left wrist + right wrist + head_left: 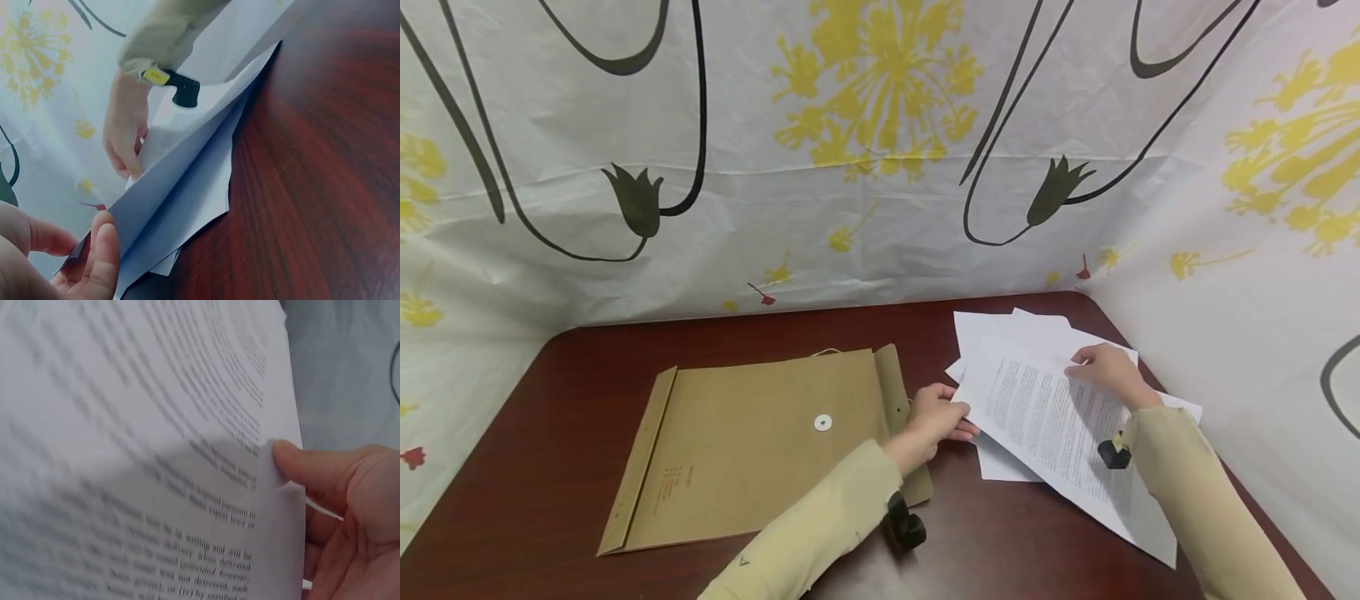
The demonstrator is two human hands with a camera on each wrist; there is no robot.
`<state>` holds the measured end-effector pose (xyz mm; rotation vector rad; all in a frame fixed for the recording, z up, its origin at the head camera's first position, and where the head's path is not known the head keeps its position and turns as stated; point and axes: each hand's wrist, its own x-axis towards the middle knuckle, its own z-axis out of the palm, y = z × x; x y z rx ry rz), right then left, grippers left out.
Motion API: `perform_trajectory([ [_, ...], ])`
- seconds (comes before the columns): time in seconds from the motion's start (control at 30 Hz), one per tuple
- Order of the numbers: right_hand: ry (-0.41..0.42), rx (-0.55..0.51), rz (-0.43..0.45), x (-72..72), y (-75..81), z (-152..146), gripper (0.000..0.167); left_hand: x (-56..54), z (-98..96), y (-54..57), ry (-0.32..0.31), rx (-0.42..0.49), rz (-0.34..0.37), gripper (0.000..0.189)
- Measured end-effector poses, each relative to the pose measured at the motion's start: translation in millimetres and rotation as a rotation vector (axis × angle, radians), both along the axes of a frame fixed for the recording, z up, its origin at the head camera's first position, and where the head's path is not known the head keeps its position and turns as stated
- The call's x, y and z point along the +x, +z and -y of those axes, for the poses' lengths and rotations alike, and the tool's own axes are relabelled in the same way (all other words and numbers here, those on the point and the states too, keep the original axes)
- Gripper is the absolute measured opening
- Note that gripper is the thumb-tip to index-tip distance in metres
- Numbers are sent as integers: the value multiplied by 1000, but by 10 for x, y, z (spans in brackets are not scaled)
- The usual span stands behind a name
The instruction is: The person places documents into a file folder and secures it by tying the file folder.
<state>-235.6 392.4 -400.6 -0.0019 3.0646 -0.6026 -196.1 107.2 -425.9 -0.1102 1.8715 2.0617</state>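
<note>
A printed sheet of paper (1037, 417) is held slightly raised at the right of the table. My left hand (934, 414) pinches its left corner between thumb and fingers, also visible in the left wrist view (94, 259). At the sheet's far edge, my right hand (1108, 375) grips it; in the right wrist view the thumb (312, 465) lies on the printed face and the fingers are behind. Beneath lie several loose white sheets (1007, 462), fanned unevenly. A brown document envelope (745, 450) with a white button lies left of my left hand, its flap (891, 383) folded out towards the papers.
The dark red wooden table (535, 433) carries everything. A white patterned curtain (880, 250) hangs behind it and along both sides. A thin string (826, 352) shows at the envelope's far edge.
</note>
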Motion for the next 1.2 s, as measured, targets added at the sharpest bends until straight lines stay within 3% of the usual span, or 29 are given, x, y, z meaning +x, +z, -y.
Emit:
perform_trajectory([
  [0.27,35,-97,20,199,128,-32,22,-94,140,80,53,78,-35,24],
  [0.43,-4,-158,75,351,176,17,28,-170,201,100,99,100,-52,17],
  [0.6,-37,-300,131,518,194,98,37,-235,285,141,140,114,-59,9],
  [0.97,-82,-613,200,747,191,231,44,-374,536,216,195,46,-68,13],
  [1.2,-60,-716,193,835,175,444,47,-462,690,201,247,20,-107,9],
])
